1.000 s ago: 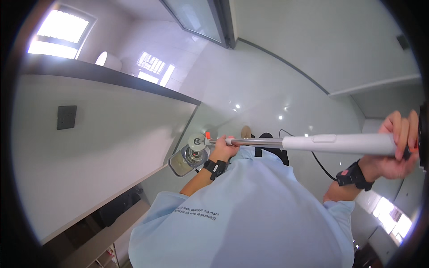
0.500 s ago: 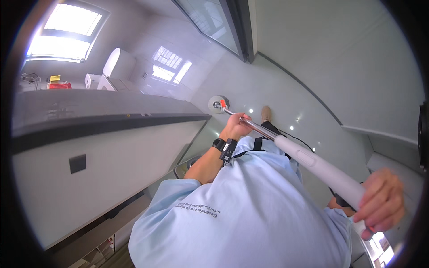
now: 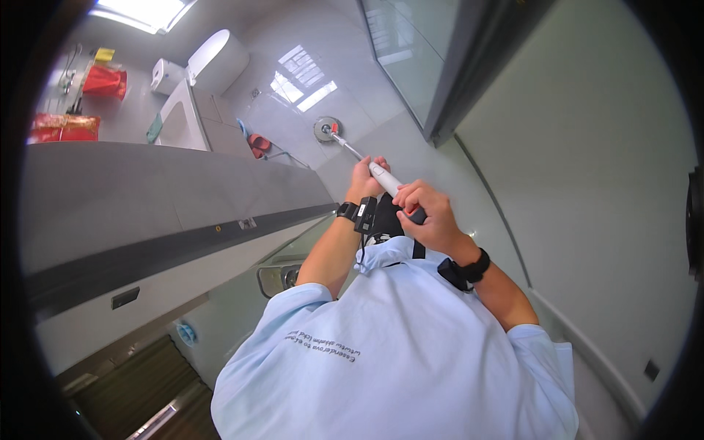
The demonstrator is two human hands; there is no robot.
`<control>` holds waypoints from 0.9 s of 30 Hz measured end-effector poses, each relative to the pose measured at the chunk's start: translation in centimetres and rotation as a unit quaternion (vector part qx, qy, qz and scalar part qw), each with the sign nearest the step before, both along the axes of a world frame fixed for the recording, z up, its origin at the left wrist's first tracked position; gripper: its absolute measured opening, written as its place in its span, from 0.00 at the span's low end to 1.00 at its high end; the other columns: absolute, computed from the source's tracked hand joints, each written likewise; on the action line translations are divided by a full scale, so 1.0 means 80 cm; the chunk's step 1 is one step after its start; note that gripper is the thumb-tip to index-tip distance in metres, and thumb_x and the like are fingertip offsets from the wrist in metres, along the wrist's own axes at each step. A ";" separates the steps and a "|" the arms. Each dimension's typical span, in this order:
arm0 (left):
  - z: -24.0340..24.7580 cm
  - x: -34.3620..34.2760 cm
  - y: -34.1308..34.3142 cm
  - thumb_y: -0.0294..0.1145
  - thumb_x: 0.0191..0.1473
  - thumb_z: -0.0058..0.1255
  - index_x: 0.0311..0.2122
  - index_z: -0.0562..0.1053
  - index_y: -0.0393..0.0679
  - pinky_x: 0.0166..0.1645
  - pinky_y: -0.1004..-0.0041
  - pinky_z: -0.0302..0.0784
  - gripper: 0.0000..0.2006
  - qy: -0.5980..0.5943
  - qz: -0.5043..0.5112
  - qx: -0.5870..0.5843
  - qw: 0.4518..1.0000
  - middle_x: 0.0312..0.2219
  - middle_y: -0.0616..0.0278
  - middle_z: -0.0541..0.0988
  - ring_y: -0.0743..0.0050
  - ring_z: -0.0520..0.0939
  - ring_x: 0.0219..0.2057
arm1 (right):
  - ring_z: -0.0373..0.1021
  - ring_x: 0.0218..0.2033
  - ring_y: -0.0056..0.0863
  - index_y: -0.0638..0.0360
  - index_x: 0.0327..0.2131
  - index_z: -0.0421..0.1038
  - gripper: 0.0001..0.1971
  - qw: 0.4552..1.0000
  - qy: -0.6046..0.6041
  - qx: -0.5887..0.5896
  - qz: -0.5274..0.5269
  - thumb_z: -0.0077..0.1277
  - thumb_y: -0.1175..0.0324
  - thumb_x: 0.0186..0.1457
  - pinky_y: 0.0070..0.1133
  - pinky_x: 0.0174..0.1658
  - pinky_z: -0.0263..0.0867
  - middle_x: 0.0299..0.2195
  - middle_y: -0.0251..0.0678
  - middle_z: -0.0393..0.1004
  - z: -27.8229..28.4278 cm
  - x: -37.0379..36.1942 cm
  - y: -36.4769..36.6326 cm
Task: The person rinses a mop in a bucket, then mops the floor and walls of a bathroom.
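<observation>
Both hands hold a long-handled electric scrubber [image 3: 386, 180], which slants away from me toward the floor. Its round grey head [image 3: 320, 133] rests flat on the pale tiles by the doorway, with a red part at the joint. My left hand [image 3: 365, 180] is closed around the pole near the lower end of the white body. Higher up, my right hand [image 3: 434, 218] grips the upper end of the handle, where a dark grey end with a red spot shows beneath the fingers. The palm sides of both grips are partly hidden.
A grey-topped partition wall [image 3: 132, 180] runs along my left. Beyond it are a toilet [image 3: 218, 60], a white basin [image 3: 180, 121], a red bucket [image 3: 105, 82] and red slippers [image 3: 258, 144]. A dark-framed glass door [image 3: 440, 81] stands ahead right, beside a pale wall [image 3: 587, 147].
My right hand has come in from the far lower right toward my left hand, bringing the handle with it. The scrubber head has moved forward and left in view as I advanced.
</observation>
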State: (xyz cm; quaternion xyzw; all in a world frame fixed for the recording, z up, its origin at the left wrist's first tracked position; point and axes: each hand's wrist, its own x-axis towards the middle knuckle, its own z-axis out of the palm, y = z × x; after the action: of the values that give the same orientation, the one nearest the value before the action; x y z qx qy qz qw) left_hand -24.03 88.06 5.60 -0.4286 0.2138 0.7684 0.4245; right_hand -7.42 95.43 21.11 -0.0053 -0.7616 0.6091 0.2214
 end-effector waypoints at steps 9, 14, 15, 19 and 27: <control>-0.094 -0.169 -0.005 0.39 0.59 0.33 0.32 0.61 0.37 0.29 0.71 0.71 0.13 0.048 0.044 0.081 0.995 0.22 0.59 0.70 0.68 0.70 0.22 | 0.71 0.27 0.34 0.61 0.30 0.66 0.15 0.976 0.085 0.178 0.093 0.55 0.81 0.34 0.24 0.26 0.68 0.33 0.40 0.71 -0.047 -0.198 0.036; -0.052 -0.231 0.012 0.47 0.59 0.30 0.42 0.63 0.34 0.48 0.63 0.67 0.22 0.144 0.033 0.100 0.984 0.38 0.53 0.71 0.58 0.72 0.41 | 0.71 0.26 0.41 0.61 0.31 0.65 0.12 0.952 -0.026 0.298 0.067 0.54 0.75 0.39 0.29 0.27 0.68 0.33 0.43 0.71 -0.080 -0.303 0.062; -0.050 -0.241 0.009 0.47 0.59 0.30 0.42 0.63 0.34 0.48 0.63 0.67 0.22 0.150 0.046 0.097 0.983 0.38 0.53 0.71 0.58 0.72 0.41 | 0.71 0.27 0.42 0.61 0.31 0.65 0.10 0.939 -0.074 0.328 0.070 0.53 0.74 0.41 0.30 0.28 0.68 0.33 0.46 0.71 -0.092 -0.333 0.065; -0.074 -0.255 0.005 0.47 0.59 0.29 0.44 0.63 0.40 0.53 0.61 0.61 0.20 0.206 0.067 0.176 0.960 0.43 0.54 0.70 0.61 0.70 0.45 | 0.71 0.28 0.45 0.60 0.30 0.66 0.09 0.905 -0.174 0.380 0.082 0.51 0.68 0.43 0.35 0.29 0.67 0.30 0.48 0.72 -0.171 -0.458 0.059; -0.094 -0.273 0.006 0.51 0.58 0.27 0.58 0.49 0.36 0.56 0.63 0.57 0.30 0.163 0.068 0.050 0.983 0.52 0.53 0.64 0.59 0.64 0.54 | 0.69 0.25 0.48 0.57 0.29 0.67 0.11 0.886 -0.244 0.386 0.079 0.50 0.64 0.40 0.38 0.28 0.65 0.21 0.44 0.72 -0.214 -0.512 0.098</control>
State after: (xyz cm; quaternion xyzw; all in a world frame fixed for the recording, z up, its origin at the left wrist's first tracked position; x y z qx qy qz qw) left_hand -45.88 88.50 -1.95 -0.2897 0.2116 0.8648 0.3514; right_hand -48.41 103.25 4.00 -0.0077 -0.9645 0.2618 -0.0352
